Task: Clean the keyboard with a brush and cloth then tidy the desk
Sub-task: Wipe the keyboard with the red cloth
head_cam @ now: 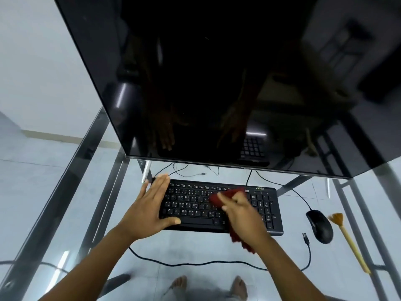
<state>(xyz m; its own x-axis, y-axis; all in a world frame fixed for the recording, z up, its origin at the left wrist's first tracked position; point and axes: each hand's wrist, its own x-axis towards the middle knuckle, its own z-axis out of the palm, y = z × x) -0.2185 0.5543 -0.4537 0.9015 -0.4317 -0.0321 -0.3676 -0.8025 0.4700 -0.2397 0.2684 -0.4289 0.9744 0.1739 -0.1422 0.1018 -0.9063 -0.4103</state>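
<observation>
You are laying your left hand [149, 205] flat over the left end of the black full-size keyboard [195, 206], with the fingers straight and spread apart and the thumb stretching along the front edge by the space bar. The keyboard is lying flat on the clear glass desk top with a grey metal frame [54, 209], just in front of the lower edge of the large dark glossy monitor [217, 83], which is reflecting both of your hands. A thin black cable [195, 262] is curving across the glass in front of the keyboard and is ending in a loose plug at the right.

Towards the keyboard's right half, you are pressing a dark red cloth [225, 195] onto the keys between the letter block and the number pad. Your right hand [240, 213] is gripping that cloth with curled fingers, and a tail of it is hanging out below your wrist, past the keyboard's front edge.

Further right, a black corded mouse [320, 224] is sitting just beside the keyboard. Just beside the mouse, the pale wooden-handled brush with fanned tan bristles [347, 237] is lying on the glass with its bristles pointing away from you.
</observation>
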